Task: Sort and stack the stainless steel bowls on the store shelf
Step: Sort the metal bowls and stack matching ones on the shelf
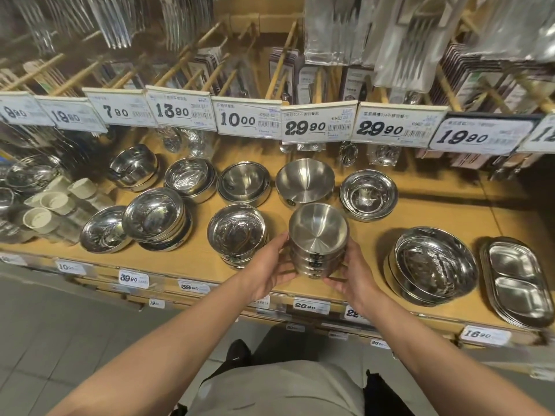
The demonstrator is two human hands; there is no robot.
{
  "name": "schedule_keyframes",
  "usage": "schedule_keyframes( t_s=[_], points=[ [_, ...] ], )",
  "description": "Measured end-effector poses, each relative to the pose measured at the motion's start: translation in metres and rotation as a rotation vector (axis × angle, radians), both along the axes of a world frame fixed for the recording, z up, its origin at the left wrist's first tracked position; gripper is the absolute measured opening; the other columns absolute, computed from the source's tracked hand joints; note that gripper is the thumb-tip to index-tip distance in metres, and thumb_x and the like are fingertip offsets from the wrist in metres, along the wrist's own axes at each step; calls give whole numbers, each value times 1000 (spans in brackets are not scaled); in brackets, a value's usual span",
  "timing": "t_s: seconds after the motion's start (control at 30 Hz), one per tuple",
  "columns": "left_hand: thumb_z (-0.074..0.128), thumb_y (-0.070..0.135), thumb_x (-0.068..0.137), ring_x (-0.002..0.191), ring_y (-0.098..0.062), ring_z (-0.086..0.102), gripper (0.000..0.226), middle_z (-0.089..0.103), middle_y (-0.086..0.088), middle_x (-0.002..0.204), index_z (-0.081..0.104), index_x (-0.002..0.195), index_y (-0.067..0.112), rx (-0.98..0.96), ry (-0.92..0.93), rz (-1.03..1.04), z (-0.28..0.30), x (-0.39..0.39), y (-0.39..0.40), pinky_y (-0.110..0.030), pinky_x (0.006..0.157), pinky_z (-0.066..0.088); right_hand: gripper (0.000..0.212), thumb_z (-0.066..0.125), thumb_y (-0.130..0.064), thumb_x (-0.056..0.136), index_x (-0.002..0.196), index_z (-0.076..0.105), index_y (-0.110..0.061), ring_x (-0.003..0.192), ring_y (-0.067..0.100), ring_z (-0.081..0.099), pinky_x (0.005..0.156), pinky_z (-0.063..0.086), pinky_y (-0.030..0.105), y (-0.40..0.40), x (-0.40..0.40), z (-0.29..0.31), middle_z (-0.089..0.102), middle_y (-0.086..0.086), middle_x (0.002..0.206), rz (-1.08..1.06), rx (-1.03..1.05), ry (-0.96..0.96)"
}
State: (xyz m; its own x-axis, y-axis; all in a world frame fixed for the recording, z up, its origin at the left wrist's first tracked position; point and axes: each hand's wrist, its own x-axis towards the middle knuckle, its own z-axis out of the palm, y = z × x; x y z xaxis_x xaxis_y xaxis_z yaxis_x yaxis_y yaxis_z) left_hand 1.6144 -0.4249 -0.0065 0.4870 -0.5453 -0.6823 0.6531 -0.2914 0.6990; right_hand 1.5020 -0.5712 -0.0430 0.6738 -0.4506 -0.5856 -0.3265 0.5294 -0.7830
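A stack of several matte steel bowls [317,235] stands near the front of the wooden shelf [435,217]. My left hand [268,270] grips its left side and my right hand [350,273] grips its right side, fingers curled round the lower bowls. Directly behind the stack sits a single larger matte bowl [304,180]. A stack of shiny bowls [237,232] stands just left of my left hand. More bowl stacks fill the shelf: back right [368,195], back middle [243,183], and left [156,220].
A wide stack of shiny plates [434,264] and divided steel trays [516,283] lie to the right. White cups [51,205] sit at the far left. Price tags [318,126] and hanging cutlery packs overhang the back of the shelf. Floor tiles lie below.
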Motion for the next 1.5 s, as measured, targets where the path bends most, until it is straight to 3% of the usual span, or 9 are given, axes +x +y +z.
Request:
schedule_keyframes(
  t_s=[0.13,0.33,0.47,0.67,0.83,0.93,1.23,1.37,1.5],
  points=[
    [46,47,103,113,-24,62,35,66,-6,118,63,113,18,58,18,38,-5,0,15,-34,84,57,31,33,-56,102,115,56,-40,122,19,53,98,49,53,-4,-6,-4,59,-9,123,-22,28,4],
    [67,27,94,84,-19,73,27,75,-8,97,69,113,7,214,21,-100,-16,13,94,-32,74,61,47,32,-45,107,147,44,-22,128,26,46,86,54,44,-6,-34,-21,47,8,139,-59,16,71],
    [54,20,101,71,-23,72,26,68,-18,92,61,112,-2,189,28,199,-13,41,133,-31,60,63,47,34,-39,108,145,47,-14,120,26,54,81,57,42,-4,-48,-25,51,13,137,-104,45,101],
    [46,59,98,116,-32,58,58,56,-16,127,54,131,13,14,-28,403,-1,58,111,-43,71,62,37,36,-36,107,126,57,-13,119,28,57,82,58,41,3,-63,-17,57,16,129,-101,52,97],
    [48,49,99,108,-32,62,36,61,-15,124,65,116,23,5,-98,354,0,53,92,-39,67,63,36,38,-36,107,123,60,-12,123,31,56,90,59,46,-2,-87,-7,59,17,127,-132,72,111],
    [47,41,101,107,-31,63,27,61,-11,124,66,110,23,-6,-117,354,0,51,85,-39,70,64,35,39,-35,107,122,61,-11,115,27,60,77,64,38,-2,-103,-6,61,16,123,-155,74,132],
    [52,47,98,114,-31,62,36,58,-19,124,59,116,16,17,-50,363,2,49,83,-46,87,57,31,46,-30,105,122,64,-10,109,25,62,65,63,31,-3,-121,1,63,13,115,-184,43,170],
    [48,46,102,100,-27,63,43,54,-15,117,53,127,12,24,-39,429,-1,43,92,-43,77,57,23,56,-18,101,116,68,-5,80,17,65,68,63,30,-22,-137,4,65,12,96,-235,-14,241],
    [44,40,103,85,-24,64,35,61,-12,99,58,108,9,55,-33,465,-2,31,102,-41,73,56,22,39,7,97,95,61,6,58,24,67,42,55,19,-60,-169,15,68,21,83,-484,-20,301]
  ],
)
